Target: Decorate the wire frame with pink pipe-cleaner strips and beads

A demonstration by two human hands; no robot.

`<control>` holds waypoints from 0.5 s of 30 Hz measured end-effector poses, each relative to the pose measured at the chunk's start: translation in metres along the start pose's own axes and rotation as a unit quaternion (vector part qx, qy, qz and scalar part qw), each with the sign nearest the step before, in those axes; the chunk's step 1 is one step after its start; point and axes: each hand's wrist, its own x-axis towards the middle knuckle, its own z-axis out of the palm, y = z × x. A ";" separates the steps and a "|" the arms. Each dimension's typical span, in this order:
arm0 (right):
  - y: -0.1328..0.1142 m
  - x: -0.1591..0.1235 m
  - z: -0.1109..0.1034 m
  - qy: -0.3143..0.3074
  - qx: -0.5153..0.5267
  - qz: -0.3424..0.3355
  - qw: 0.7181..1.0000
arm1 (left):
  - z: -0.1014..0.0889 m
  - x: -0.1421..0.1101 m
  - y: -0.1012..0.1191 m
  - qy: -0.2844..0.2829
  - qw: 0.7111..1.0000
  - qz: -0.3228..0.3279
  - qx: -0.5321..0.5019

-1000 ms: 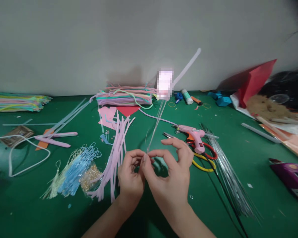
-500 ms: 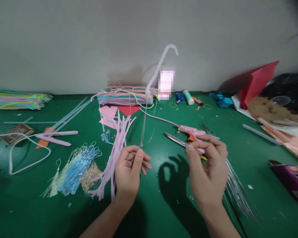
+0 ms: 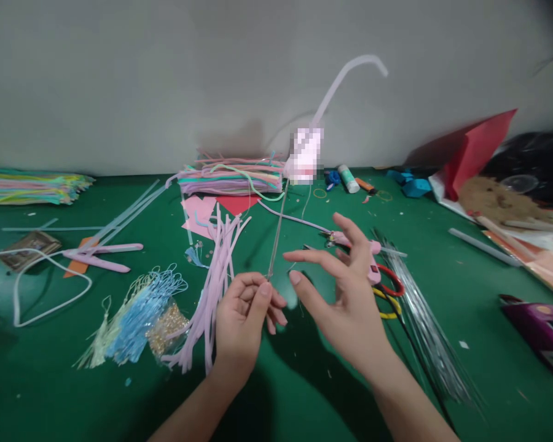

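Note:
My left hand (image 3: pixel 244 319) pinches the lower end of a thin wire stem (image 3: pixel 277 236) between thumb and fingertips. The stem rises away from me, and a pale lilac pipe cleaner (image 3: pixel 332 95) curves from its top, hooked over to the right. Just right of the left hand, my right hand (image 3: pixel 345 288) is raised with thumb and fingers apart, holding nothing. Behind and beside it lie a pink glue gun (image 3: pixel 374 270) and scissors with a red and a yellow handle loop (image 3: pixel 389 305); the hand hides most of their length.
Lilac pipe cleaners (image 3: pixel 216 264), blue tassels (image 3: pixel 142 319) and a bag of gold beads (image 3: pixel 166 328) lie left. Bundled pipe cleaners (image 3: pixel 233 178) stand against the wall. Loose wires (image 3: pixel 428 325) and a purple device (image 3: pixel 539 334) are on the right.
My right hand has moved left toward the left hand, its fingers spreading, uncovering the scissors' handles. The pipe cleaner's top has swung right and up; my left hand has shifted slightly right.

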 end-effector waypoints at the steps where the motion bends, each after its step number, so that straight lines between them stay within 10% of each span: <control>1: 0.000 0.003 0.000 -0.020 0.016 0.008 1.000 | 0.000 0.000 0.001 -0.007 1.000 -0.007 -0.004; 15: -0.004 0.013 0.006 -0.090 0.035 -0.017 0.995 | 0.001 -0.001 0.003 -0.059 0.997 -0.041 -0.040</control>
